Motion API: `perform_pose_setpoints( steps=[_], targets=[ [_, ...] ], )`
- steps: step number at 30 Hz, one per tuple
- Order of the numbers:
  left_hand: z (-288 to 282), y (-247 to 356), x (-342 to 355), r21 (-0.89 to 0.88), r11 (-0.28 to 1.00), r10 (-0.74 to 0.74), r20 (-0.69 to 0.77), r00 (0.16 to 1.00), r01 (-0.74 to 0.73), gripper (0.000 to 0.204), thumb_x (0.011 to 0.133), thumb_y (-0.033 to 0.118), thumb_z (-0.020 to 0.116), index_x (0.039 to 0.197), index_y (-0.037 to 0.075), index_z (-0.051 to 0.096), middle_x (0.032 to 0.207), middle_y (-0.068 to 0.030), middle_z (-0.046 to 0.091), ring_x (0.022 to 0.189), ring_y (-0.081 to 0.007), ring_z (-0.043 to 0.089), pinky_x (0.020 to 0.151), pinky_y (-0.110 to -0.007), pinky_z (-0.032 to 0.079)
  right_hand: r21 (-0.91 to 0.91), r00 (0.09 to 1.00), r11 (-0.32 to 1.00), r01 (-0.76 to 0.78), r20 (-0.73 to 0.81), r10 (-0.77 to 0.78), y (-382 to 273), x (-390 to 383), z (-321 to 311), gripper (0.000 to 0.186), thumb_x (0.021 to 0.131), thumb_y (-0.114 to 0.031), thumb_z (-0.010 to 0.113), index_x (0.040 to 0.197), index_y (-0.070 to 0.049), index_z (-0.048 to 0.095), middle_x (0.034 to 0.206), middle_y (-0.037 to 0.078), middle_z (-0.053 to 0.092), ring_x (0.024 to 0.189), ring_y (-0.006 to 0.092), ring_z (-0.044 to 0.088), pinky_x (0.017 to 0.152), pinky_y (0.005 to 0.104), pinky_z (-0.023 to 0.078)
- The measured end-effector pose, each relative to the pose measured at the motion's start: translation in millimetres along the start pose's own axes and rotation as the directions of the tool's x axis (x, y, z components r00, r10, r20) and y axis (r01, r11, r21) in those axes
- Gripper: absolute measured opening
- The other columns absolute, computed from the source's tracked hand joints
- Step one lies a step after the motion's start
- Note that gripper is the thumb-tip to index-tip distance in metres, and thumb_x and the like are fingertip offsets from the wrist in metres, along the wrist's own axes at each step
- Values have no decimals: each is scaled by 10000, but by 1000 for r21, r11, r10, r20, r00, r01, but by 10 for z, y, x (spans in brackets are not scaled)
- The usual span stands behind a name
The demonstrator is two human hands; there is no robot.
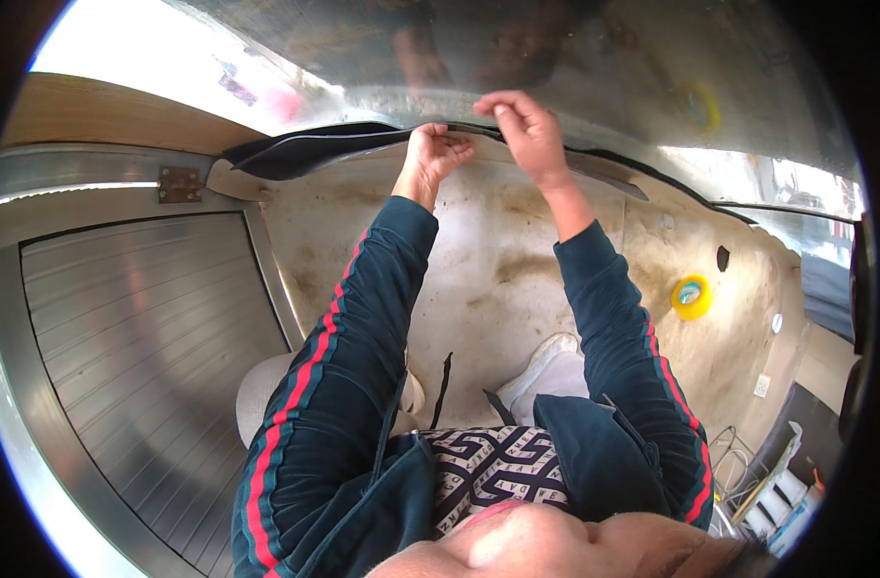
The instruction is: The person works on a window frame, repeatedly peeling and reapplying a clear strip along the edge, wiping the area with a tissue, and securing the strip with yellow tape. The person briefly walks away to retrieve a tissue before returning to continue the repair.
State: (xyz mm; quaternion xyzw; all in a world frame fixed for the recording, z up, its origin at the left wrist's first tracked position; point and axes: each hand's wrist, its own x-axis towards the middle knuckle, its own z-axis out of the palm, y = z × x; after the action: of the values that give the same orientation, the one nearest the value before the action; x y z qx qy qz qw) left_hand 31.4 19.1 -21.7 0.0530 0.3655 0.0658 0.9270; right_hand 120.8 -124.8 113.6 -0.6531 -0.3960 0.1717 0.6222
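Note:
A thin black sheet [315,152] lies along the lower edge of a large glossy dark panel [613,77], narrowing into a black strip [642,170] toward the right. My left hand [438,156] is at that edge, palm partly turned up, fingers stretched out and touching or very near the sheet. It holds nothing that I can see. Just right of it, my right hand [527,135] is raised in front of the panel above the strip, its fingers curled toward the thumb. Whatever may be between those fingers is too small or hidden.
A yellow tape roll [692,298] lies on the stained off-white floor [488,250] to my right. At the left stands a ribbed metal door panel [151,318] with a hinge [180,184], below a wooden beam [122,114]. Small black scraps [722,257] and a wire rack [739,462] are also there.

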Motion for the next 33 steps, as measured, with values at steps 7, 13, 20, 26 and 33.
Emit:
perform_pose_setpoints(
  steps=[7,13,20,26,33],
  targets=[
    [-39,10,46,-62,997,-48,14,999,49,716,874,167,463,1413,-233,214,1526,-375,228,1433,-513,236,1215,-560,159,-213,999,977,-22,-33,15,166,-23,124,215,986,-11,514,1109,-27,689,1060,73,747,979,150,695,866,276,528],
    [64,-4,-63,-15,1000,4,-6,1000,-4,622,872,154,458,1351,-213,308,1473,-367,311,1385,-511,322,1199,-570,220,15,994,999,38,-108,-36,162,-121,-21,178,1009,-47,544,1137,2,657,1019,83,740,924,126,689,838,259,534],
    [60,-8,-105,-53,998,30,68,997,-27,431,903,158,408,1207,-148,416,1335,-338,441,1245,-521,471,1100,-663,350,206,797,770,-604,174,578,653,-108,246,339,1039,-227,499,1210,41,617,979,120,736,738,142,692,700,279,545],
    [78,-16,-157,-118,993,5,121,993,10,486,896,111,398,1259,-212,377,1357,-361,423,1296,-521,425,1147,-636,319,238,864,831,-502,107,492,400,-64,201,313,1012,-195,514,1131,67,639,961,145,750,652,145,685,631,271,539],
    [241,0,-308,-106,994,-16,72,997,24,483,904,99,385,1274,-212,396,1374,-360,421,1313,-493,427,1165,-596,322,243,898,865,-439,94,429,183,-15,180,302,1020,-184,512,1119,70,641,961,144,750,629,125,666,616,264,537]
  ],
)
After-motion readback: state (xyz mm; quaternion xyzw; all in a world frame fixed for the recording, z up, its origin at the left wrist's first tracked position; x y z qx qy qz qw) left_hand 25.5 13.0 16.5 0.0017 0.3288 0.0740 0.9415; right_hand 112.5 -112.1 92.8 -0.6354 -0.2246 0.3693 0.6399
